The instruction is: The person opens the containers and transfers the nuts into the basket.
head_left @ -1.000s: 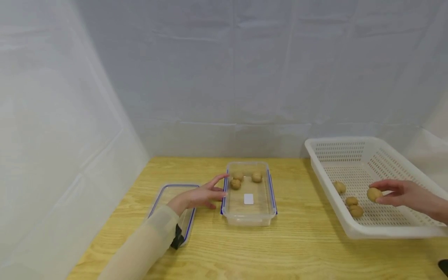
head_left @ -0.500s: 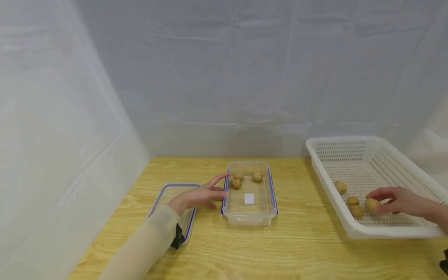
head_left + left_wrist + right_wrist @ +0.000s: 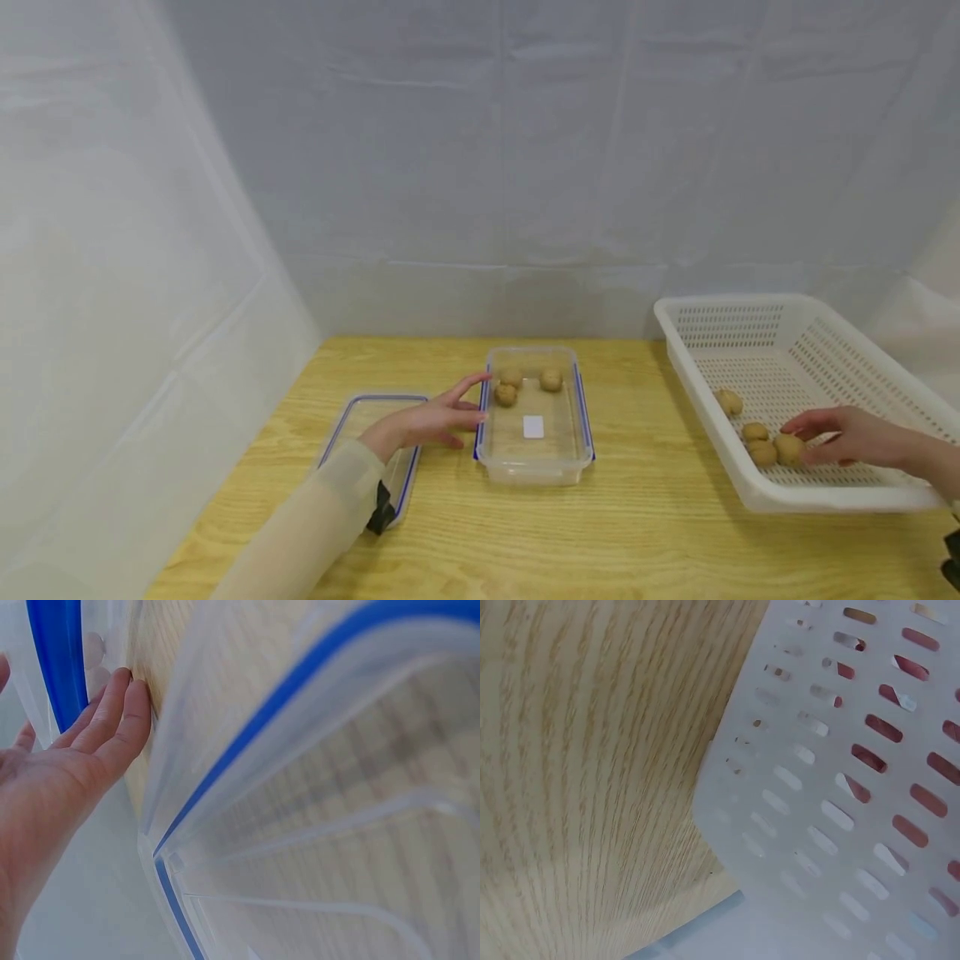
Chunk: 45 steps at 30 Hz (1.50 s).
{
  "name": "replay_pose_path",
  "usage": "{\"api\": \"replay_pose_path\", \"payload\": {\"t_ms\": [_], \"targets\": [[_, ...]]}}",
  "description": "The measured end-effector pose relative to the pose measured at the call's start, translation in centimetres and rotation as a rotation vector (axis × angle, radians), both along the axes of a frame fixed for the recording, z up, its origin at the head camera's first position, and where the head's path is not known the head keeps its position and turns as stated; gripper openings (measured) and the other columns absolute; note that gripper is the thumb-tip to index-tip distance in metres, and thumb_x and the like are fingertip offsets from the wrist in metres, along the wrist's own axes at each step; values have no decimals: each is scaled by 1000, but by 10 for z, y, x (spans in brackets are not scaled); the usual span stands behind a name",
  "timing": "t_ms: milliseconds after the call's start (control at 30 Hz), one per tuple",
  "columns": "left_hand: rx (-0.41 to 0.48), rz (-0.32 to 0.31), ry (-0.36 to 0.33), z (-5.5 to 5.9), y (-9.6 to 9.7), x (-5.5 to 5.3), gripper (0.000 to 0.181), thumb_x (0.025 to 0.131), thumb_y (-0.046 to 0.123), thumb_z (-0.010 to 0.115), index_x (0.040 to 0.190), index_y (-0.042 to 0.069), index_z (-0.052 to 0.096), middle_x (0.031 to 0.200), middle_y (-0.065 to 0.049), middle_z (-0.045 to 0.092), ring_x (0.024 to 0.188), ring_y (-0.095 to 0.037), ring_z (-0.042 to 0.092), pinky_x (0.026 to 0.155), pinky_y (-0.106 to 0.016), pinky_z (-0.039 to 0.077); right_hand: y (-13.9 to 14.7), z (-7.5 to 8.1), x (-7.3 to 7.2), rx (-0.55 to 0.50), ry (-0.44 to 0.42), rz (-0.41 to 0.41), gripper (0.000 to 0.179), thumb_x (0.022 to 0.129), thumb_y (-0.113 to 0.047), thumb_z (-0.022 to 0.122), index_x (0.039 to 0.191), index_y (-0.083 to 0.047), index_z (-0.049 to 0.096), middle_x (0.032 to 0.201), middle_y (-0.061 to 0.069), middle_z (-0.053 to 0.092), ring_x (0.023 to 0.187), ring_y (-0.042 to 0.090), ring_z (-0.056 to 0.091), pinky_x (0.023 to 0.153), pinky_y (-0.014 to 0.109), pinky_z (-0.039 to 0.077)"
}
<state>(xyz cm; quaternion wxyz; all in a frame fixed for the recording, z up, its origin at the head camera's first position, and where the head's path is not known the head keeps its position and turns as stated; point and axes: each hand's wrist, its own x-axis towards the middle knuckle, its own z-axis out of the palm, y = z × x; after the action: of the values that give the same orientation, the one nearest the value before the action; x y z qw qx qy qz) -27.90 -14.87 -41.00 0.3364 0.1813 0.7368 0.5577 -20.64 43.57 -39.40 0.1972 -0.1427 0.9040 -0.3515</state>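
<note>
Clear box [image 3: 534,473] standing uncovered on the wooden bench [image 3: 622,542]; I fix all places from it. Three brown balls [image 3: 551,380] lie inside, toward its far end: two together at its left, one apart at its right. White label [image 3: 533,427] nearer its middle. Left hand [image 3: 429,419] at the box's left rim, fingers spread wide; from my remote feed I cannot tell how firmly the tips touch. Blue-edged lid [image 3: 367,410] lies left of the box, partly beneath that arm.

White basket [image 3: 780,498] well to the box's right. In it I see the right hand [image 3: 862,437], thumb and fingers narrowed on one held ball [image 3: 789,449]. Three loose balls [image 3: 762,454] sit on its boxward side, two close by, one farther back. My right wrist feed shows mostly slotted basket wall, bits of hand visible through it.
</note>
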Motion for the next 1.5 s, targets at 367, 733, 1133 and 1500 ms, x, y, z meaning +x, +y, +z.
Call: {"api": "replay_pose_path", "payload": {"t_ms": [367, 733, 1133, 1500], "targets": [[-2, 19, -6, 1, 1, 3, 73, 100, 24, 57, 156, 31, 11, 149, -27, 29, 132, -44, 38, 97, -58, 40, -9, 21, 8, 96, 165, -112, 52, 94, -20, 65, 130, 13, 48, 120, 28, 59, 90, 1, 60, 71, 33, 53], [3, 2, -2, 2, 2, 3, 73, 101, 24, 55, 156, 31, 8, 150, -26, 27, 133, -43, 37, 98, -57, 40, -32, 64, 6, 19, 298, -102, 43, 93, -15, 67, 129, 5, 53, 114, -8, 62, 91, -4, 60, 72, 24, 52], [-1, 1, -6, 0, 2, 1, 73, 101, 25, 55, 156, 32, 9, 152, -26, 25, 133, -42, 37, 98, -57, 39, -90, 110, -11, -81, 328, 65, 36, 94, -9, 64, 129, -4, 57, 116, -8, 64, 99, 7, 63, 77, 27, 53], [4, 9, -4, -1, 1, 3, 71, 100, 25, 56, 155, 33, 12, 151, -27, 26, 132, -43, 38, 98, -59, 38, -155, 137, -33, -111, 212, 162, 41, 94, -17, 66, 133, -8, 56, 125, 9, 60, 111, 18, 59, 87, 33, 50]]}}
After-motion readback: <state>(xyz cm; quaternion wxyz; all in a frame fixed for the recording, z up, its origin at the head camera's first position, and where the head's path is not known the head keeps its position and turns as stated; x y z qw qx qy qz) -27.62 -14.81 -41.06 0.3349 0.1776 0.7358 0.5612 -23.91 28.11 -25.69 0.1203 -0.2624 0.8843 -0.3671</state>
